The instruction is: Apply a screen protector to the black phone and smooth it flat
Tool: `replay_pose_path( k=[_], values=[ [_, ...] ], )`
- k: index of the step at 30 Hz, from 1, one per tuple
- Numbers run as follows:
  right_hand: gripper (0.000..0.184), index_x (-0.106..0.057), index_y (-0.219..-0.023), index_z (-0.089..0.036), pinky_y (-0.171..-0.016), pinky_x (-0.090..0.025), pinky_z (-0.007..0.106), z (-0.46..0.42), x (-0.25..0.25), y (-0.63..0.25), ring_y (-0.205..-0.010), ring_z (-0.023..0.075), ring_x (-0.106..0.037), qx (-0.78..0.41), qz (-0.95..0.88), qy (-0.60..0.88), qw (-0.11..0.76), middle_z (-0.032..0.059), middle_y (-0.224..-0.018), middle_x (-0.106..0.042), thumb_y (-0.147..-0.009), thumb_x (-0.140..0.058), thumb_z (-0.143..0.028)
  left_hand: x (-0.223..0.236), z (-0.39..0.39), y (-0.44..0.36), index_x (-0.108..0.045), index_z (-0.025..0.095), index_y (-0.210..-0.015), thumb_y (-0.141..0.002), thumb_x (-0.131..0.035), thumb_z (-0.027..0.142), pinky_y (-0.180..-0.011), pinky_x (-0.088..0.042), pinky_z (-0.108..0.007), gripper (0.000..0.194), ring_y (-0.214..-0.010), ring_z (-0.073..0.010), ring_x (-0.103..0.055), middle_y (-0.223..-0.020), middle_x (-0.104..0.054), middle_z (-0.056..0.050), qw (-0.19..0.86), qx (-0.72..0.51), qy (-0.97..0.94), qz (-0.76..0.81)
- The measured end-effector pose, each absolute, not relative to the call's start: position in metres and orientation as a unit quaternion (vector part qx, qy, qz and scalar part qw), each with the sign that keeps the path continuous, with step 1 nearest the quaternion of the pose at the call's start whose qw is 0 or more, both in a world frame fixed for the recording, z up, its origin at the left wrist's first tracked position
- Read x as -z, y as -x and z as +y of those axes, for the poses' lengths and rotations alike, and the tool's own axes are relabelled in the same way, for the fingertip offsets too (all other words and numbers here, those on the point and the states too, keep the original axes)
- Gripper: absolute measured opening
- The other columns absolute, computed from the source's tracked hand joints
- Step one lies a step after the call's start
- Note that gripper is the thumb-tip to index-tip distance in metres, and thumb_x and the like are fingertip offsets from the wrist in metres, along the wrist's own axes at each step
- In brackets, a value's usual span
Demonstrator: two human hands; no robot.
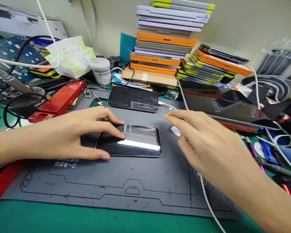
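Note:
A dark-screened smartphone [140,140] lies face up on the grey work mat [150,174]. My left hand [80,134] spans its left end, thumb at the near edge, one finger on the glass and another at the far edge. To the right of that phone, my right hand [203,139] is held over the mat with index and middle fingers stretched out. Nothing shows in it, and it is apart from the phone. Just behind lies a second smartphone [133,98], its screen dark, with a white cable [167,105] at its right end.
Stacked orange, grey and white flat cases [165,40] stand at the back. A dark tablet-like panel [223,106] leans at right, above screwdrivers [268,149]. A red tool [60,100] and white jar [100,71] are at left. A loose white cable [208,200] crosses the mat's front right.

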State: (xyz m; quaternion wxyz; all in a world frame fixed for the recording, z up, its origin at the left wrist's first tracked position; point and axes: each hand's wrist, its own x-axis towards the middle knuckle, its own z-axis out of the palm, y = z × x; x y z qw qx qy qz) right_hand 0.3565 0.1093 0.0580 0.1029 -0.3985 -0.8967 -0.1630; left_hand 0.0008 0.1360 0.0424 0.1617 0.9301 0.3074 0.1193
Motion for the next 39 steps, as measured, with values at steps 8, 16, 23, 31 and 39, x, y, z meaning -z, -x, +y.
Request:
replay_pose_path(
  k=[8,16,23,31,39],
  values=[
    [0.068,-0.046,-0.161,-0.032,-0.111,-0.058,0.044,0.103,-0.061,-0.355,-0.137,0.0269,-0.065,-0.108,-0.893,0.425,0.096,0.0023,-0.158,-0.063,-0.102,-0.064,-0.061,-0.041,0.137,0.000,-0.066,0.042,-0.143,-0.097,-0.073,0.052,-0.106,-0.061,-0.032,0.047,-0.126,-0.0258,-0.069,-0.146,-0.065,-0.001,0.133,-0.123,-0.940,0.290],
    [0.070,-0.046,-0.161,-0.034,-0.113,-0.056,0.045,0.106,-0.052,-0.354,-0.140,0.0284,-0.062,-0.127,-0.883,0.439,0.107,0.0025,-0.158,-0.061,-0.099,-0.071,-0.055,-0.038,0.138,0.000,-0.070,0.040,-0.141,-0.099,-0.071,0.052,-0.107,-0.061,-0.030,0.044,-0.125,-0.0239,-0.070,-0.146,-0.066,-0.001,0.120,-0.133,-0.943,0.281],
    [0.060,-0.052,-0.155,-0.033,-0.112,-0.055,0.046,0.106,-0.050,-0.350,-0.135,0.0268,-0.063,-0.128,-0.883,0.435,0.122,0.0008,-0.153,-0.064,-0.100,-0.073,-0.048,-0.040,0.138,0.002,-0.066,0.041,-0.145,-0.101,-0.069,0.053,-0.112,-0.058,-0.029,0.046,-0.129,-0.0214,-0.068,-0.152,-0.063,0.003,0.099,-0.118,-0.947,0.281],
    [0.061,-0.055,-0.154,-0.030,-0.110,-0.056,0.047,0.107,-0.051,-0.349,-0.132,0.0278,-0.065,-0.138,-0.877,0.443,0.128,0.0023,-0.149,-0.066,-0.098,-0.075,-0.046,-0.040,0.136,0.003,-0.064,0.046,-0.147,-0.101,-0.070,0.052,-0.111,-0.060,-0.036,0.047,-0.130,-0.0250,-0.067,-0.154,-0.062,0.000,0.111,-0.108,-0.945,0.289],
    [0.059,-0.059,-0.152,-0.028,-0.113,-0.054,0.046,0.107,-0.051,-0.350,-0.132,0.0287,-0.065,-0.145,-0.875,0.442,0.137,0.0046,-0.147,-0.069,-0.098,-0.076,-0.045,-0.041,0.136,0.003,-0.061,0.049,-0.150,-0.100,-0.071,0.052,-0.113,-0.058,-0.035,0.051,-0.131,-0.0253,-0.067,-0.156,-0.060,0.004,0.103,-0.097,-0.945,0.293]
  ],
)
